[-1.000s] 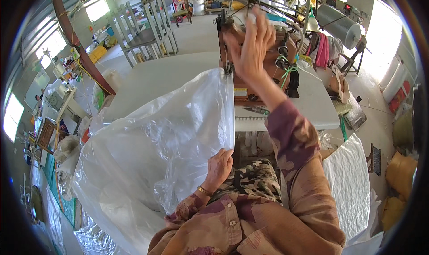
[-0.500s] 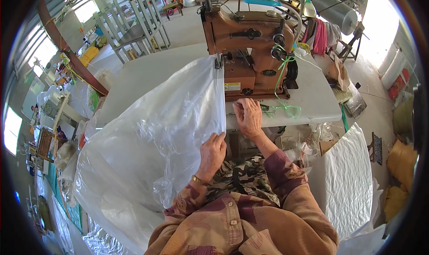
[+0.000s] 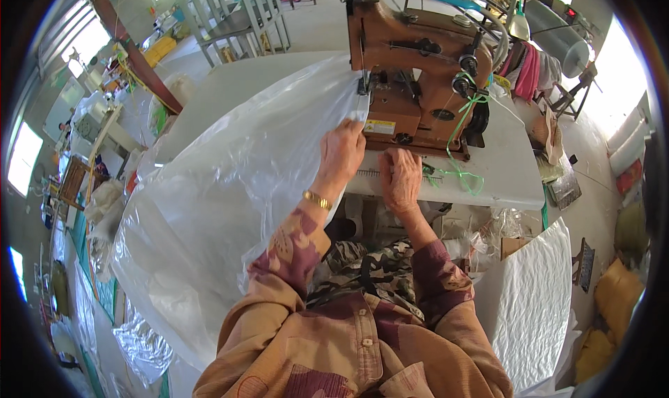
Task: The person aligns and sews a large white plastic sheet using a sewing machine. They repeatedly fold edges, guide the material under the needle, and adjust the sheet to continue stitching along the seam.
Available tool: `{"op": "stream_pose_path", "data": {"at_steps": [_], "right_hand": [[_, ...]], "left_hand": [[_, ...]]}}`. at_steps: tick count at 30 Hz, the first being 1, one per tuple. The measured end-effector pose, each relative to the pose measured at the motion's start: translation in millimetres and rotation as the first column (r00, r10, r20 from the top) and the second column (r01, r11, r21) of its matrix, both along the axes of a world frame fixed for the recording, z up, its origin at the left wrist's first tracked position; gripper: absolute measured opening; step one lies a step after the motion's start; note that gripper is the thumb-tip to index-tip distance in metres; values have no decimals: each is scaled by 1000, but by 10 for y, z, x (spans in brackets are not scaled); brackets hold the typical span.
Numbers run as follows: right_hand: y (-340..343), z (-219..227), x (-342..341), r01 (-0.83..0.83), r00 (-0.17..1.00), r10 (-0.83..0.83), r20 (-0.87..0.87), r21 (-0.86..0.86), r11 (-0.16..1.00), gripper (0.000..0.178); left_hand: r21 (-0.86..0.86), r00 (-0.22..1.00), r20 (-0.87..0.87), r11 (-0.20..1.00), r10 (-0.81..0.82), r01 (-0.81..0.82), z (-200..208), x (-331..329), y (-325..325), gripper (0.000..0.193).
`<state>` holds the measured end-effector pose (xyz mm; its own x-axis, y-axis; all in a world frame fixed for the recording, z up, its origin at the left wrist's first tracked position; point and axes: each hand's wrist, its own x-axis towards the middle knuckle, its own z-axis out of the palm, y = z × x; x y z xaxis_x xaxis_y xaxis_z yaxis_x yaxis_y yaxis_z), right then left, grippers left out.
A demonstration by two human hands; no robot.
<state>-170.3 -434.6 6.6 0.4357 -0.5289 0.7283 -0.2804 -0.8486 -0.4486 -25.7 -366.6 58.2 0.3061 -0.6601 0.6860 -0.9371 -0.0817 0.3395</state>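
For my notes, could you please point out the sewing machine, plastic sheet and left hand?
Sewing machine (image 3: 443, 77), head view: brown housing.
Plastic sheet (image 3: 216, 196), head view: broad middle.
Left hand (image 3: 341, 154), head view: its back.

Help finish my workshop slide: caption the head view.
Left hand on a translucent plastic sheet at a brown sewing machine, right hand at the front edge of the table.

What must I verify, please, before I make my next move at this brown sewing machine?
1. Left hand at the edge of the plastic sheet: ok.
2. Its grip firm: cannot tell, fingertips hidden.
3. Sheet's edge reaching the presser foot of the sewing machine: ok.
4. Right hand apart from the presser foot: ok.
5. Sheet smooth: not ok, creases show.
6. Green string apart from the sheet: ok.
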Motion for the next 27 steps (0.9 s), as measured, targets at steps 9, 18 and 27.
{"op": "stream_pose_path", "data": {"at_steps": [9,18,27], "right_hand": [[-57,-88,-47,-9,995,11,97,-29,1000,7],[1113,-642,-4,-220,976,201,88,433,874,16],[1200,-1109,379,-551,777,459,431,819,163,29]], "left_hand": [[163,950,21,936,312,-311,-459,718,1087,41],[313,958,38,907,284,-282,-799,1584,1174,48],[329,965,41,908,260,-259,-801,1631,1153,49]]}}
